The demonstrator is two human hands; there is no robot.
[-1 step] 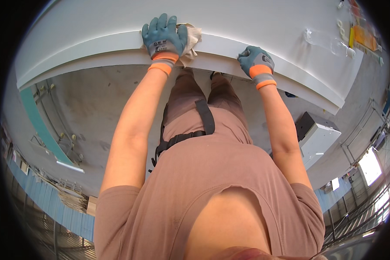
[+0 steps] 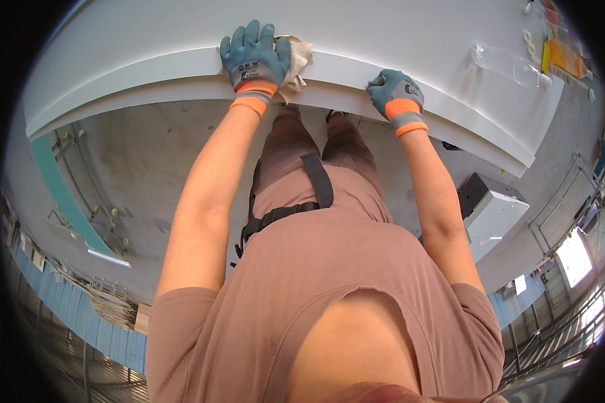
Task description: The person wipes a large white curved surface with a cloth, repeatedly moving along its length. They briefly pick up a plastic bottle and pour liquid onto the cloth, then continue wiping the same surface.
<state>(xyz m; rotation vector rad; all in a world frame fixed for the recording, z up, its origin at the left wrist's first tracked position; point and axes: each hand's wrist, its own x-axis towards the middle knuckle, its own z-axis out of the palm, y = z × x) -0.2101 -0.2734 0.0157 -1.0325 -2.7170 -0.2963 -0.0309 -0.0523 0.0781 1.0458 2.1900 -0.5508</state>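
Cloth [image 2: 302, 56] partly hidden by left grip [image 2: 255, 62]; white panel [image 2: 390, 33] cut off above.

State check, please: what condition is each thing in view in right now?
Left hand, gloved, fingers spread, pressed over the cloth
Right hand, gloved, fingers curled at the panel's edge; any grip hidden
Cloth, crumpled, partly under the left hand
White panel, lying flat
Clear bottle, on its side
Black belt, worn at the waist

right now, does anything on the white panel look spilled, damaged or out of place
No spill or damage stands out. One mildly odd thing: a clear bottle lies on its side toward the right end of the white panel, rather than standing upright.
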